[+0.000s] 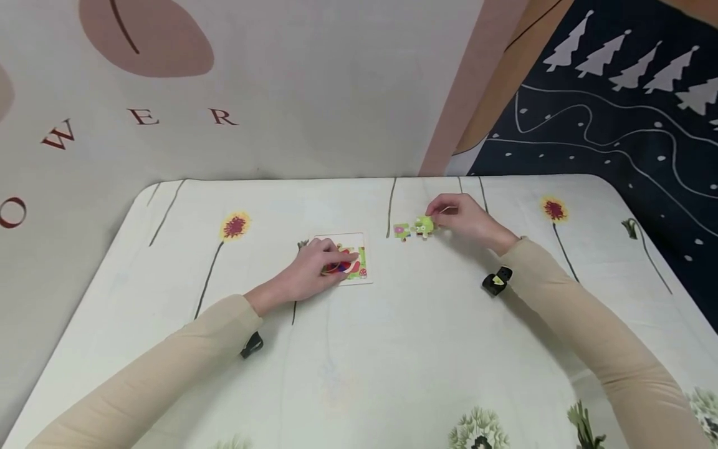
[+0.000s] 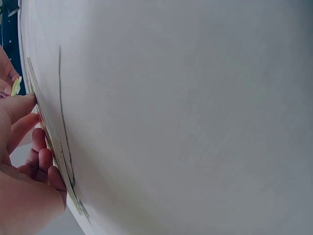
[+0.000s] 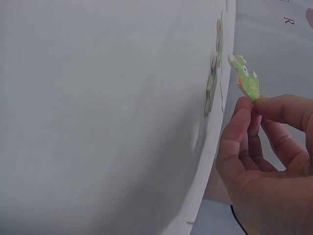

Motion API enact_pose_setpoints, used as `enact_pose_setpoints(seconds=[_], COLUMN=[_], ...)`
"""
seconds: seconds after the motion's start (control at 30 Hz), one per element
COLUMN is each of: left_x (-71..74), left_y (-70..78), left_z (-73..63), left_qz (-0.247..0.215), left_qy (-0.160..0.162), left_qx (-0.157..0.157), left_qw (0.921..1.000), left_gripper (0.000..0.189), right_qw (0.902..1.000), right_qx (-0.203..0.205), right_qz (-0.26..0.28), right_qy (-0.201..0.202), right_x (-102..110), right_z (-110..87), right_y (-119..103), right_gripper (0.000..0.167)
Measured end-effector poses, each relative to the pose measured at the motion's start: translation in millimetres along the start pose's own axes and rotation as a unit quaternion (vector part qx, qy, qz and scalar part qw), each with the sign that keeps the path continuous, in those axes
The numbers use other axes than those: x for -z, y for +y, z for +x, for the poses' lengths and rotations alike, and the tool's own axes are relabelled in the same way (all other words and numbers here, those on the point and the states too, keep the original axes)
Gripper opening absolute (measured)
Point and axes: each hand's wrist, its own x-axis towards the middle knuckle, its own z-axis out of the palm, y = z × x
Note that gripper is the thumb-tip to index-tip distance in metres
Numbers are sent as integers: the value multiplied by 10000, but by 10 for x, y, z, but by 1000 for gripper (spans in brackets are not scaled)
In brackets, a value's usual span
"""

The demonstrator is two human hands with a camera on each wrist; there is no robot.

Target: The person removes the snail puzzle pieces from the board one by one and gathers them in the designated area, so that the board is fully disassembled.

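Observation:
My right hand (image 1: pixel 461 218) pinches a green puzzle piece (image 3: pixel 248 81) with printed eyes between thumb and fingertips, raised above the table. Beneath and beside it, loose puzzle pieces (image 1: pixel 401 231) lie flat on the cloth. My left hand (image 1: pixel 313 269) rests on a square puzzle board (image 1: pixel 343 238), its fingertips touching the surface. Red, blue and green printed parts show on the board beyond the fingers, and the hand hides much of its left side. In the left wrist view, the board (image 2: pixel 57 152) appears edge-on beneath the bent fingers.
The white tablecloth (image 1: pixel 381 349) has printed flowers and stems. A pale wall (image 1: pixel 314 112) with letters stands behind the table, and a dark panel (image 1: pixel 617 118) with white trees is at the right. Black devices (image 1: pixel 496 282) are worn at both wrists.

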Motion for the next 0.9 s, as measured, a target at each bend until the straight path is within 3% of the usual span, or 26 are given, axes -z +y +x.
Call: enact_pose_setpoints(seconds=[0.2, 0.9], left_x=[5, 9], left_y=[-2, -1], left_z=[-1, -8], left_qz=[-10, -23], left_qy=[-32, -4], left_qx=[50, 60], left_qw=[10000, 10000], left_gripper=[36, 37], right_qw=[9996, 9974], right_qx=[-257, -554], right_qz=[-78, -445], right_qy=[34, 79], right_x=[78, 211], right_z=[-38, -83], right_y=[47, 157], right_gripper=[15, 15])
